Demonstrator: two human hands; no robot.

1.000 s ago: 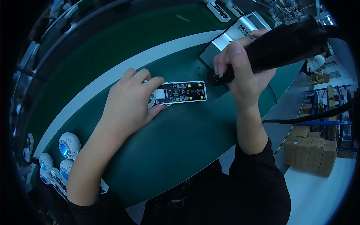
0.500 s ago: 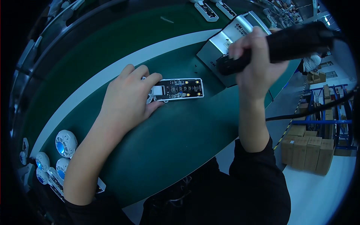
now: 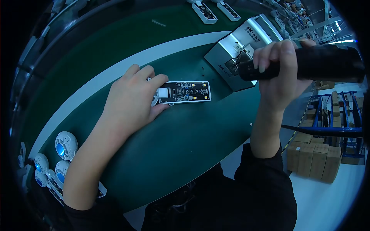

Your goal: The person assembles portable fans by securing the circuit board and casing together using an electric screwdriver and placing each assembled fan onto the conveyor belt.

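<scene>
Left hand (image 3: 129, 100) pins the open board assembly (image 3: 185, 92) flat at frame centre on the green belt (image 3: 185, 146); right hand (image 3: 281, 73) is wrapped tight round the black electric driver (image 3: 308, 63), tip over the silver screw feeder (image 3: 239, 46) upper right; best to seat the bit squarely and keep the board clamped.

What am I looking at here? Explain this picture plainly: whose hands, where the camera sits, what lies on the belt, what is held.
The camera sits on a person's head and looks down at their own two bare hands. The left hand presses down a small white device with an open circuit board on a green conveyor belt. The right hand grips a black electric screwdriver, its tip over a metal screw feeder box. At the left edge lie round white fan parts. Two more devices lie farther up the belt, and cardboard boxes stand on the floor.
</scene>
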